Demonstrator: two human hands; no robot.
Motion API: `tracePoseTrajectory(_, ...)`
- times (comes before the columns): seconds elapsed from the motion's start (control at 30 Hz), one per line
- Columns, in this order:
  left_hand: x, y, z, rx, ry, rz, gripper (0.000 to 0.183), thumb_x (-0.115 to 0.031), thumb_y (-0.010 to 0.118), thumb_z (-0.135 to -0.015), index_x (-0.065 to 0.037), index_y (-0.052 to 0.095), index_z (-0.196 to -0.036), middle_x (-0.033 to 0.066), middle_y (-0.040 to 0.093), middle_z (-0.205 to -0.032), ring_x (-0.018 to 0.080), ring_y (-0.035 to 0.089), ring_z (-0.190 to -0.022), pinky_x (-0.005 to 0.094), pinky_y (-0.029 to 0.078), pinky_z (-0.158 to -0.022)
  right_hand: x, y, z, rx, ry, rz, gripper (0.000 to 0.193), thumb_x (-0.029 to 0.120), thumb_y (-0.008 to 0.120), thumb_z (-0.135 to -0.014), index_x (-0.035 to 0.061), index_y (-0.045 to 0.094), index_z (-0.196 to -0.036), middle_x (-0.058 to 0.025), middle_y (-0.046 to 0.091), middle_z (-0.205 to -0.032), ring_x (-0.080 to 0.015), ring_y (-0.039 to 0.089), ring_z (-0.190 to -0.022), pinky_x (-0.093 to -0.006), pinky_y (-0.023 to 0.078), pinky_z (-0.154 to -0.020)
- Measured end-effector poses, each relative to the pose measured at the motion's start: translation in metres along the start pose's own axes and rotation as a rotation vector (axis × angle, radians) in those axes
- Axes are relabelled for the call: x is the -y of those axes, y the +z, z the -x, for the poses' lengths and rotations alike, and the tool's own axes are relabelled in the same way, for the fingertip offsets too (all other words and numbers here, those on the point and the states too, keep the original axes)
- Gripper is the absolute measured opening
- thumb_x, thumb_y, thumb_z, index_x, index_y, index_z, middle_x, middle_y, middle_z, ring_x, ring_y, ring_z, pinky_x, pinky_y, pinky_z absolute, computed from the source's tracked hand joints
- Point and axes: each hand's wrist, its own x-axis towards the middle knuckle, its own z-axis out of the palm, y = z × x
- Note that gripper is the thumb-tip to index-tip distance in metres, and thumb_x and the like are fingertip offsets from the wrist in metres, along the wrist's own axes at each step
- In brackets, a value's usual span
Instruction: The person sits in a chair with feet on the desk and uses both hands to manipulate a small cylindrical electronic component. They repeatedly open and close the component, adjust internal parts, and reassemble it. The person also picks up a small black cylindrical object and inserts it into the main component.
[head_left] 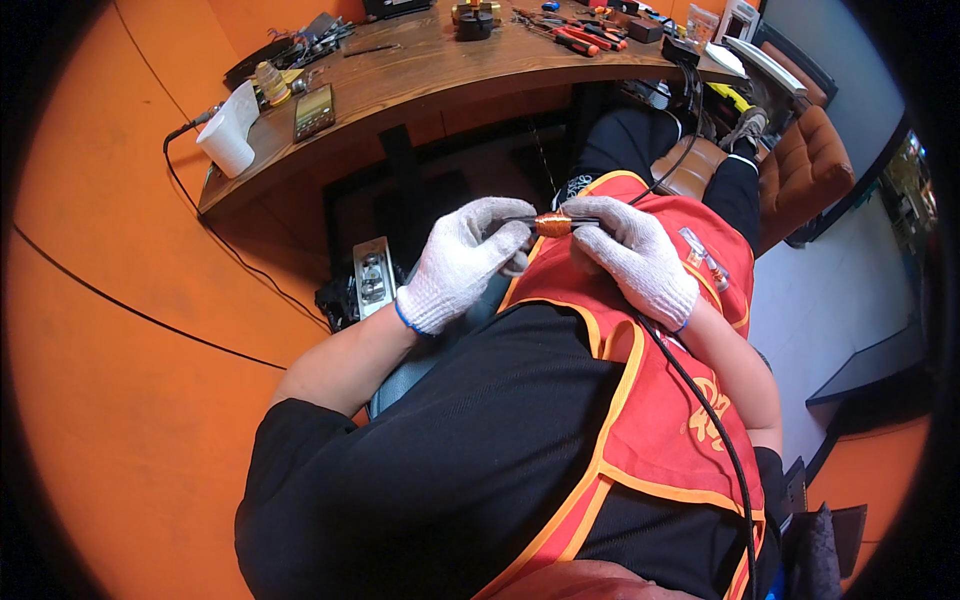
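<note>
A small coil of copper wire (553,224) is wound round the middle of a thin dark rod (584,221), held level in front of me over my lap. My left hand (465,258), in a white knitted glove, pinches the rod's left end between thumb and fingers. On the other side, my right hand (640,255), gloved the same way, grips the right end close to the coil. A thin strand seems to run up from the coil toward the table. Below the hands lies my red apron (665,400) with yellow edging.
A wooden table (430,75) stands ahead, bearing red-handled pliers (580,40), a phone (314,112), a white paper roll (228,140) and a small bottle (271,84). A black cable (700,395) crosses my apron. A power strip (374,278) sits left of my legs; a brown chair (808,175) is at right.
</note>
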Motion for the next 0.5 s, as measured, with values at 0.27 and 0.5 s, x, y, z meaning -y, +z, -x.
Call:
tracePoseTrajectory(0.27, -0.0007, 0.0053, -0.0011, -0.056, 0.073, -0.014, 0.032, -0.016, 0.061, -0.113, 0.000, 0.067, -0.141, 0.0068, 0.075, -0.102, 0.0095, 0.070, -0.083, 0.0258, 0.060, -0.079, -0.0019, -0.0006, -0.0001, -0.010, 0.003, -0.119, 0.036, 0.013, 0.065, -0.111, -0.0017, 0.063, -0.144, -0.0055, 0.069, -0.111, -0.0106, 0.062, -0.093, -0.0261, 0.053, -0.086)
tracePoseTrajectory(0.5, -0.0033, 0.0005, 0.0004, 0.024, -0.045, 0.081, 0.033, -0.017, 0.058, -0.115, 0.001, 0.066, -0.141, 0.0076, 0.076, -0.104, 0.0105, 0.071, -0.082, 0.0270, 0.061, -0.080, -0.0030, 0.0033, -0.0002, -0.049, -0.058, -0.044, 0.035, 0.015, 0.062, -0.113, -0.0015, 0.063, -0.143, -0.0045, 0.069, -0.105, -0.0095, 0.060, -0.087, -0.0257, 0.052, -0.082)
